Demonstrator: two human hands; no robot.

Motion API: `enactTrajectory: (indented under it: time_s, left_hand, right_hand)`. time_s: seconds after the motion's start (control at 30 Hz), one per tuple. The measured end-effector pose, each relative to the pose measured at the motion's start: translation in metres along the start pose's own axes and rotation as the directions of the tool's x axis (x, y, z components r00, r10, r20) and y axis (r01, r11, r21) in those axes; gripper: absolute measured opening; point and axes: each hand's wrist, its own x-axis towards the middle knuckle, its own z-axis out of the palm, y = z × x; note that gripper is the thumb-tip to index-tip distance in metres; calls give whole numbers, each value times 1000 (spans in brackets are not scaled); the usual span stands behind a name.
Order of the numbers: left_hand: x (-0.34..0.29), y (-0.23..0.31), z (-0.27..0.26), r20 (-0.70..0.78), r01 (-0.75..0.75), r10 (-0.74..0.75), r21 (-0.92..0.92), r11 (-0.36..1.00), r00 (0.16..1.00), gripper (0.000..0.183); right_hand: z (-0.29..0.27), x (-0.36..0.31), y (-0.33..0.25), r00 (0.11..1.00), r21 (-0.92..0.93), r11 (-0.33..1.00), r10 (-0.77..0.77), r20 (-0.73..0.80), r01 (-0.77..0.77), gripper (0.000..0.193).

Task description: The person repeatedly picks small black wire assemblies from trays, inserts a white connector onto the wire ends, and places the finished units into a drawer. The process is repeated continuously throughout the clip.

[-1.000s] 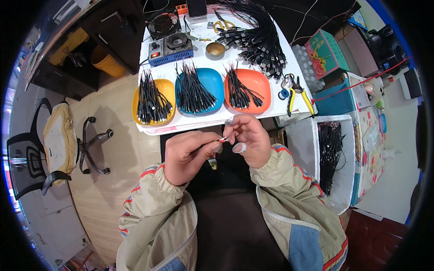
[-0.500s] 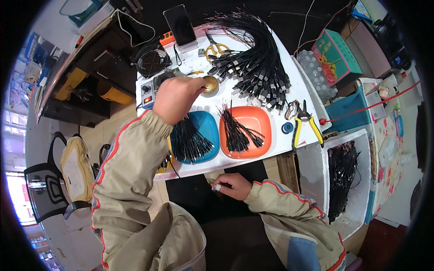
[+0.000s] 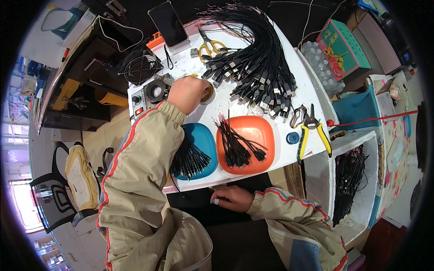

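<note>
Reaching across the surface (image 3: 312, 97), your left hand (image 3: 187, 92) rests on a small round tin (image 3: 207, 92) beside the grey box (image 3: 151, 92) with the dial; the fingers curl over the tin, but you cannot tell whether they grip it. Your right hand (image 3: 233, 198) stays low at the near edge, loosely curled, pinching something small and pale at the fingertips that is too tiny to make out. Between the two hands sit the blue tray (image 3: 205, 137) and orange tray (image 3: 257, 133), each holding short black leads. A big heap of black cables (image 3: 257, 58) lies just right of the tin, with scissors (image 3: 212, 45) behind and yellow pliers (image 3: 312, 133) at the right edge.
</note>
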Motion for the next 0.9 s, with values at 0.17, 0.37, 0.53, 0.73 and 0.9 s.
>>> enactTrajectory:
  time_s: [0.17,0.37,0.53,0.73,0.9]
  left_hand:
    - [0,3,1,-81,18,-29,-135,991,996,13]
    - [-19,9,-36,-299,-31,-119,-454,891,947,10]
    - [-49,11,-71,-349,-38,-173,-522,852,921,9]
    - [-85,-18,-86,-386,5,-171,-395,919,907,8]
    - [-94,-58,-72,-379,27,-96,-185,982,920,9]
  right_hand:
    - [1,0,-1,1000,19,1000,-8,-18,8,17]
    - [4,0,1,998,-4,1000,-8,-66,8,17]
    - [9,0,4,998,-37,999,22,-63,-24,15]
    - [12,1,5,998,-42,999,-8,-61,5,14]
    - [13,3,6,999,-68,996,53,-13,-54,16]
